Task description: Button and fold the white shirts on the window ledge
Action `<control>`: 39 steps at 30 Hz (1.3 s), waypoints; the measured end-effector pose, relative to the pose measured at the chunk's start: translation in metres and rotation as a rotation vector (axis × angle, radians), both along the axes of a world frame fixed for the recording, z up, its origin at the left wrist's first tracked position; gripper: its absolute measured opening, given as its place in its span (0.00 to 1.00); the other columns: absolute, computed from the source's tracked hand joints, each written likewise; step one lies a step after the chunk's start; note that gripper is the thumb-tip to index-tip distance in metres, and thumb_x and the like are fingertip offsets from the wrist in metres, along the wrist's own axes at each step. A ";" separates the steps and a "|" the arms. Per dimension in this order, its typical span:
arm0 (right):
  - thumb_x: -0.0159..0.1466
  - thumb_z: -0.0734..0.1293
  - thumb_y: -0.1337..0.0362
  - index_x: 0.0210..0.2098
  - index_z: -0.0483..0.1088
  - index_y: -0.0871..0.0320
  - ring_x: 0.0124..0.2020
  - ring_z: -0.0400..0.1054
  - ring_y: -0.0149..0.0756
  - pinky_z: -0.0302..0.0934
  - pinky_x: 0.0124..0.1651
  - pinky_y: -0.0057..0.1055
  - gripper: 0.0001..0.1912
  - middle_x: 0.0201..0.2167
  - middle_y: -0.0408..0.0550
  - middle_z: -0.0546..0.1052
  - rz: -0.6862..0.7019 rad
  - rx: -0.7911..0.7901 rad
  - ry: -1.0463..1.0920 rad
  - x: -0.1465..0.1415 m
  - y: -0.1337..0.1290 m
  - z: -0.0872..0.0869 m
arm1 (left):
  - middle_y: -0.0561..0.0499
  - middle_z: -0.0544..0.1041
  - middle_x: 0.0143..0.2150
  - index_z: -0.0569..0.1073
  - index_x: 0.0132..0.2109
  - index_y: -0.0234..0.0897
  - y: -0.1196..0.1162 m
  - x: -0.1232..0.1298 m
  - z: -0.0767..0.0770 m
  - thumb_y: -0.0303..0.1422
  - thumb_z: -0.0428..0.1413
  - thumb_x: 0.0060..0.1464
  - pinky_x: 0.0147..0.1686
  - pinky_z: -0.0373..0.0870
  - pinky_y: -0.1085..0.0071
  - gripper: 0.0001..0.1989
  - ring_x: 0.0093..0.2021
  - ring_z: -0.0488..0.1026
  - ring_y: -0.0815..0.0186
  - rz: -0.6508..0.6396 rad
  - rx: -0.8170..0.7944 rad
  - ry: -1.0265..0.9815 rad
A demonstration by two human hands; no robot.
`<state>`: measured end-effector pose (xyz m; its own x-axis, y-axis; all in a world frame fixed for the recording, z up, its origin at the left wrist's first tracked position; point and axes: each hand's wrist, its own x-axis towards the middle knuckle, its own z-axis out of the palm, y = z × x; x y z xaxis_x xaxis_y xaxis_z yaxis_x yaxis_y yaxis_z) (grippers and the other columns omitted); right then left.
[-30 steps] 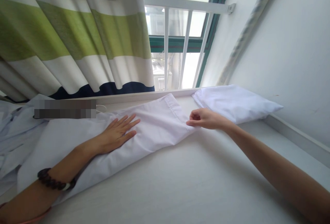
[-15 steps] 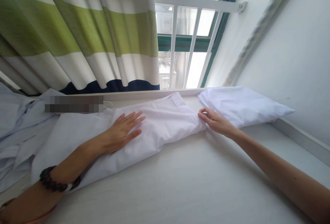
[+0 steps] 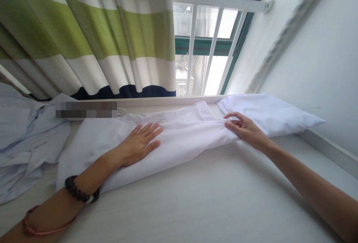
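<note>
A long white folded garment (image 3: 179,138) lies across the pale surface, wrinkled toward its right end. My left hand (image 3: 141,144) rests flat on the middle of it, fingers spread, with a dark beaded bracelet at the wrist. At the garment's right end, my right hand (image 3: 242,127) pinches the fabric between thumb and fingers, pulling it into small creases. Just beyond that hand is a neatly folded white cloth bundle (image 3: 271,112), close to the wall.
A crumpled heap of white clothing (image 3: 30,138) lies at the left. Behind the garment runs a raised ledge (image 3: 156,101), under a green-and-white curtain (image 3: 92,34) and a white window railing (image 3: 220,2). A wall (image 3: 330,56) borders the right side.
My right hand has shifted right with the garment's end, and the fabric is drawn longer and straighter. My left hand stays flat on it. The view has moved slightly.
</note>
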<state>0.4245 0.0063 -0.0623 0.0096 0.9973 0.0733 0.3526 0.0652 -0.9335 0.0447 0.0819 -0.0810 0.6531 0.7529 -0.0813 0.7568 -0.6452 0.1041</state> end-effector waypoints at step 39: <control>0.63 0.65 0.66 0.46 0.70 0.57 0.49 0.66 0.44 0.53 0.53 0.41 0.11 0.42 0.51 0.75 0.344 0.144 -1.003 -0.153 0.093 0.024 | 0.47 0.79 0.43 0.75 0.41 0.37 0.053 -0.041 0.082 0.40 0.50 0.51 0.44 0.66 0.68 0.16 0.44 0.74 0.56 0.168 -0.062 0.063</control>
